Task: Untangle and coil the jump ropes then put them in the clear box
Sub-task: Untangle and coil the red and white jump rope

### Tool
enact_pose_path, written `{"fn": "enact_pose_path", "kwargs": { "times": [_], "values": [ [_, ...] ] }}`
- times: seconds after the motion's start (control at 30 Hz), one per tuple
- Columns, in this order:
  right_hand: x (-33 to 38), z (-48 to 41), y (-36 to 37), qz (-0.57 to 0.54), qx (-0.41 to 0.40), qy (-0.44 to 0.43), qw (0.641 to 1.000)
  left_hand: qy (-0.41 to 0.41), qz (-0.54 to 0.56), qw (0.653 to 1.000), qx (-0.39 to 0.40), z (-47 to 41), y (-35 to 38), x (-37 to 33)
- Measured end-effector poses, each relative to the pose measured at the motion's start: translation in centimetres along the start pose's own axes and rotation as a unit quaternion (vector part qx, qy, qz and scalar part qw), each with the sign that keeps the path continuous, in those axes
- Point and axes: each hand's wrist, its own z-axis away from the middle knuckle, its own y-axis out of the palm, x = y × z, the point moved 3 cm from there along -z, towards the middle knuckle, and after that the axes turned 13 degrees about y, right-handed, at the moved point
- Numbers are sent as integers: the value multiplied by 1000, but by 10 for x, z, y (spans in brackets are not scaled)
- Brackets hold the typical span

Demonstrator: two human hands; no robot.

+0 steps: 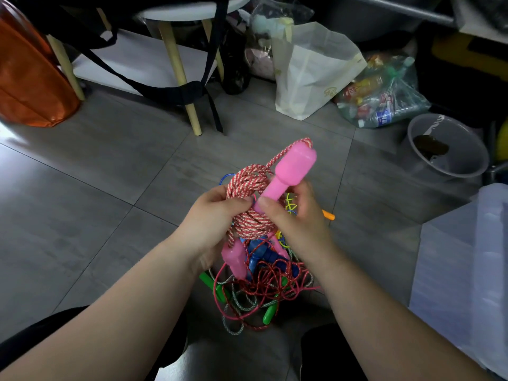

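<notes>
Red-and-white braided cord jump rope [247,193], coiled above the grey tiled floor [110,174]: likely light and limp, best gripped across its loops or by its rigid pink plastic handle [292,170] | left hand [217,213] curled round the coil | right hand [294,218] pinching the handle's narrow stem | clear plastic box [461,270] waits at right

One wide-angle camera, worn on the person's head, looks forward and steeply down along both forearms. The left hand [211,215], gripping the red-and-white rope coil [247,185], and the right hand [297,218], pinching the pink handle [294,169], sit close under the lens, near the frame's middle. Beyond the fingertips the grey tiled floor [110,174] runs to a white paper bag [310,67] near the top edge; right of the fingers, the frame's edge cuts the clear box [467,257]
</notes>
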Motion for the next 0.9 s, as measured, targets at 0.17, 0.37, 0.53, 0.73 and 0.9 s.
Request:
{"fn": "enact_pose_path", "kwargs": {
  "times": [0.17, 0.37, 0.53, 0.73, 0.9],
  "values": [
    [14, -6, -28, -150, -28, -28, 988, -17, -41, 998, 51, 1, -5, 1],
    [16, 0, -16, -8, 20, -75, 997, -23, 7, 997, 75, 1, -1, 4],
    [13, 1, -15, 70, 37, -53, 995, -17, 55, 996, 72, -1, -5, 0],
    [12, 4, -5, 5, 112, -3, 994, 6, 55, 993, 101, -1, -7, -3],
    [3, -3, -6, -148, 149, 88, 974, 12, 9, 992, 123, 3, -4, 1]
  ]
}}
